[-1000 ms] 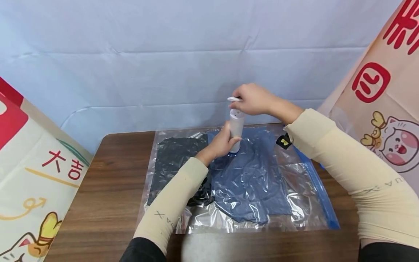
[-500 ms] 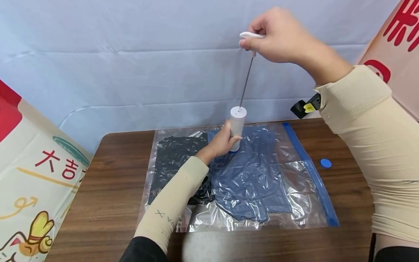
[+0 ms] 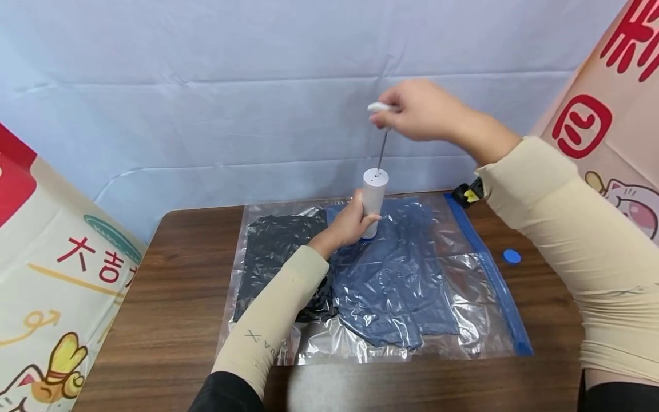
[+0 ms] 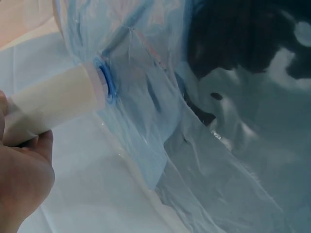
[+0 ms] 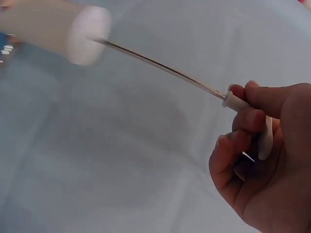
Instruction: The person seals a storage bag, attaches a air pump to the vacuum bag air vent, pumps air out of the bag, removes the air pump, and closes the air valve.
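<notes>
A white hand pump point(image 3: 374, 197) stands nearly upright on a clear vacuum storage bag point(image 3: 481, 309). Its lower end meets the bag's blue valve point(image 4: 108, 80) in the left wrist view. My left hand point(image 3: 347, 223) grips the pump's barrel. Above it, my right hand point(image 3: 422, 111) holds the white T-shaped pump handle point(image 3: 381, 107), fingers curled round it in the right wrist view. A thin metal rod point(image 5: 165, 69) joins handle and barrel, partly drawn out. Inside the bag lie a blue folded garment point(image 3: 396, 286) and a black one point(image 3: 280, 246).
A round blue cap point(image 3: 512, 256) lies on the wooden table point(image 3: 170, 297) right of the bag's blue zip edge point(image 3: 489, 269). A pale cloth point(image 3: 257, 114) hangs behind the table, with printed banners point(image 3: 98, 252) at both sides.
My right hand first pulled the handle high up from near the barrel, then came partway back down, shortening the exposed rod. The left hand and pump barrel stay in place.
</notes>
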Tool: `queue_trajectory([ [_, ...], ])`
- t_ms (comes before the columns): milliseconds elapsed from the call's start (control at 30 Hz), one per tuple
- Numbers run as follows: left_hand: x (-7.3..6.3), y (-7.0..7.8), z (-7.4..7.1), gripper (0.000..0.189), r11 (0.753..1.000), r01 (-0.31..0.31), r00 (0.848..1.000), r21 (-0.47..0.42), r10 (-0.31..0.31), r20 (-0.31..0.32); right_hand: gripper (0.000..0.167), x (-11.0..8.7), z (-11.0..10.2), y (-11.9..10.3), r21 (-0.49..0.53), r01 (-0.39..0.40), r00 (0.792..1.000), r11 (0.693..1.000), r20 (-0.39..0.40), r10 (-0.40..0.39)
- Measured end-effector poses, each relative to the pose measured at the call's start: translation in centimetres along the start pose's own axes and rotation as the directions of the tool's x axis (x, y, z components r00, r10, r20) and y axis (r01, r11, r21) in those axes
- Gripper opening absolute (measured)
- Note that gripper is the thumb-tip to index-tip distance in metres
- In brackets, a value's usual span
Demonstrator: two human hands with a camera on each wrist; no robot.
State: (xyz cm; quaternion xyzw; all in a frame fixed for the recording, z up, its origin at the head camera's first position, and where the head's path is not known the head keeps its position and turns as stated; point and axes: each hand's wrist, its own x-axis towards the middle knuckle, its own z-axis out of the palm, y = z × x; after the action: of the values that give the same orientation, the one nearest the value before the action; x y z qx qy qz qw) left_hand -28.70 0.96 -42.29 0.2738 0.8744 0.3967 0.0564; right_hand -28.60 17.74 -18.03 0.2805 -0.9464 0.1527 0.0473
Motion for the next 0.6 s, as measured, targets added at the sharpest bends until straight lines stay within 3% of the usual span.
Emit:
queue_trajectory([
  [133, -0.1, 0.0, 0.0, 0.069, 1.0, 0.01, 1.0, -0.012, -0.01, 0.005, 0.026, 0.2, 3.4, 1.0, 0.004, 0.01, 0.994, 1.0, 0.111, -0.01],
  [333, -0.1, 0.0, 0.1, 0.068, 1.0, -0.022, 1.0, -0.016, 0.022, 0.022, 0.021, -0.6, 7.5, 2.4, -0.032, 0.024, 0.992, 0.999, 0.124, -0.02],
  [467, -0.1, 0.2, 0.1, 0.068, 0.999, -0.031, 0.999, -0.018, 0.031, 0.021, 0.023, -0.8, 8.4, 2.6, -0.009, 0.039, 0.993, 0.999, 0.115, -0.038],
  [600, 0.0, 0.2, 0.0, 0.068, 0.999, -0.037, 0.999, -0.004, 0.037, 0.017, 0.034, -0.6, 7.5, 2.4, 0.036, 0.064, 0.993, 0.997, 0.095, -0.068],
])
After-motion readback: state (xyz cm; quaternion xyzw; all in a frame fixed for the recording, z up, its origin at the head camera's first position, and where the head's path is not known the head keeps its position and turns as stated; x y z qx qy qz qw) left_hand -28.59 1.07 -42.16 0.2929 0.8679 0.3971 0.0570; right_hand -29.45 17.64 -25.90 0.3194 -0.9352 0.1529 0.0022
